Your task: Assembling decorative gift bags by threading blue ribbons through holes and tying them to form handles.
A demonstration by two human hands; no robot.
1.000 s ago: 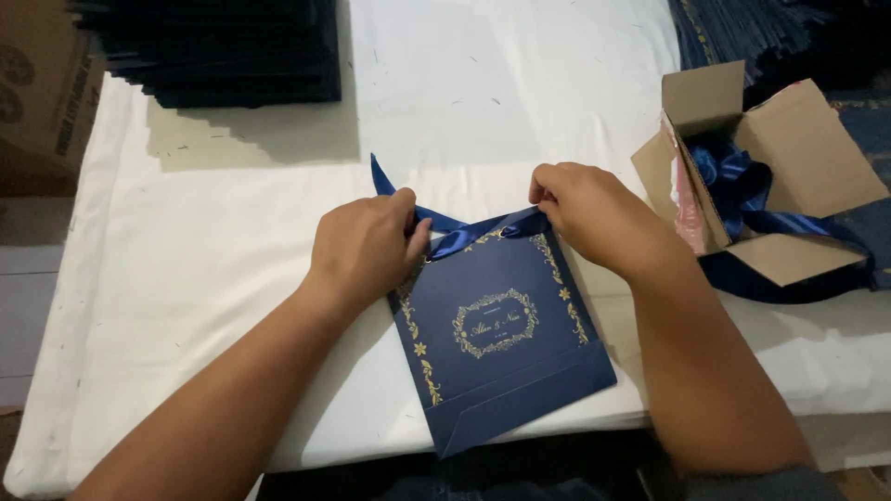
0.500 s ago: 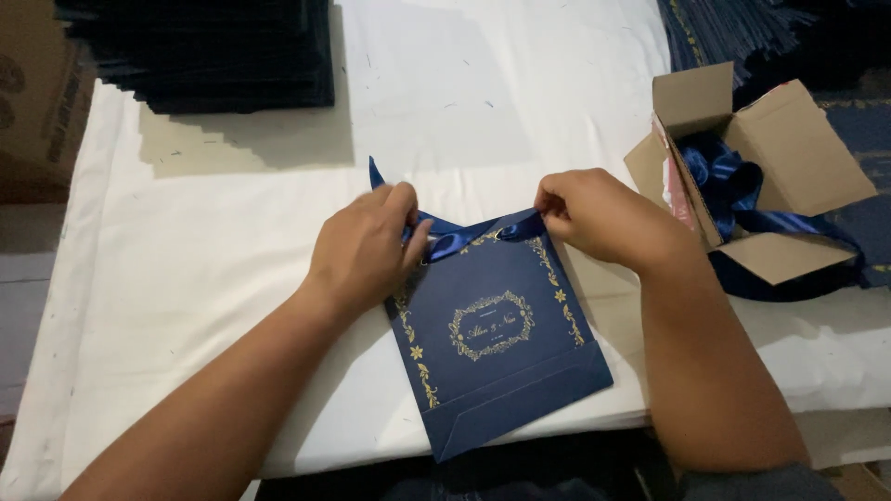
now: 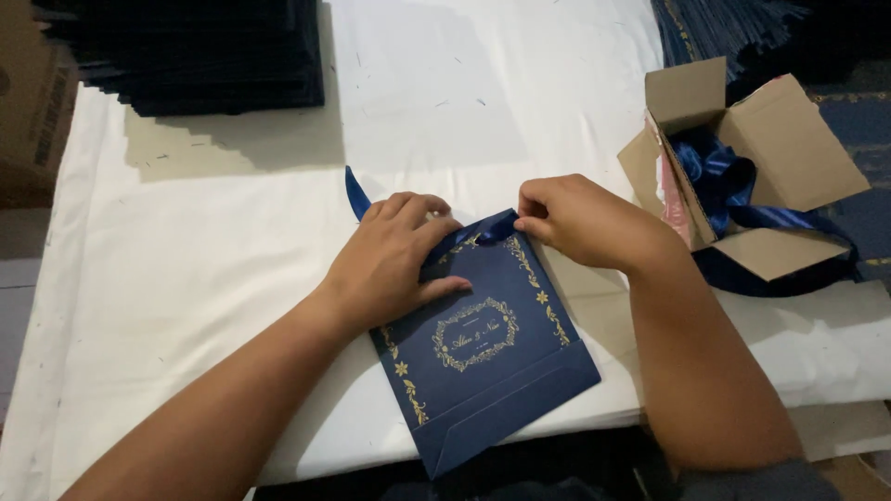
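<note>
Head view: left hand [image 3: 394,260] lies palm-down on the upper left part of a dark blue paper bag [image 3: 487,371], fingers curled over its top edge and pressing on a blue satin ribbon [image 3: 469,237]; whether the fingers actually pinch the ribbon, cannot tell. Right hand [image 3: 580,223] sits at the bag's upper right corner, fingers closed and pinching the ribbon where it meets the top edge. One ribbon end pokes out beyond the left hand toward the upper left. Bag lies flat, tilted, on a white cloth-covered table [image 3: 186,278], near the front edge; gold ornamental print on its face, fold line across the bottom. To the right, well apart from the bag, an open cardboard box [image 3: 789,158] holds more blue ribbon. Upper left: a stack of dark flat bags [image 3: 213,56] on the cloth. A brown carton [image 3: 28,111] stands at the far left edge.
</note>
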